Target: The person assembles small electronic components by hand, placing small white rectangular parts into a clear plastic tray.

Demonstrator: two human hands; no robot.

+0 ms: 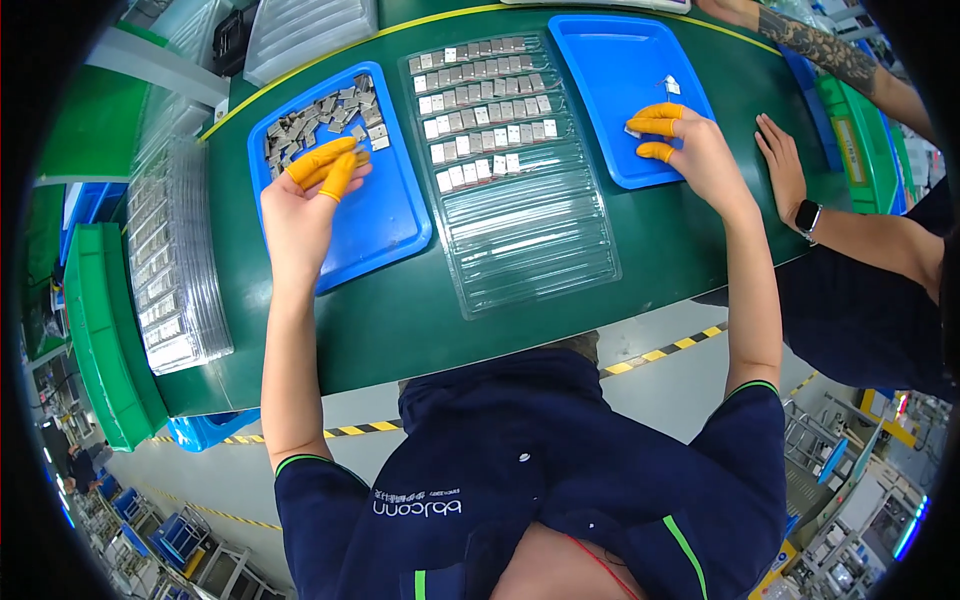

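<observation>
Yellow finger cots cover several fingertips of both my hands. My left hand [318, 190] is over the left blue tray [385, 225], its fingers pinched together; a small greyish blur shows at the tips. Beyond it lies a heap of small silver USB connectors [300, 125]. My right hand [690, 145] is over the right blue tray [615, 70], fingers closed on a small silver USB connector [631, 131] that is mostly hidden. Another small whitish piece [671, 86] lies in that tray. Between the trays, a clear ribbed plastic tray [535, 245] holds rows of connectors in its far half.
Stacked clear plastic trays [180, 260] stand at the left, beside a green bin [110, 335]. On the right, another person's hand [782, 170] rests on the green table [400, 340]; a tattooed forearm [815, 48] reaches in at the far right. A green crate [860, 140] stands there.
</observation>
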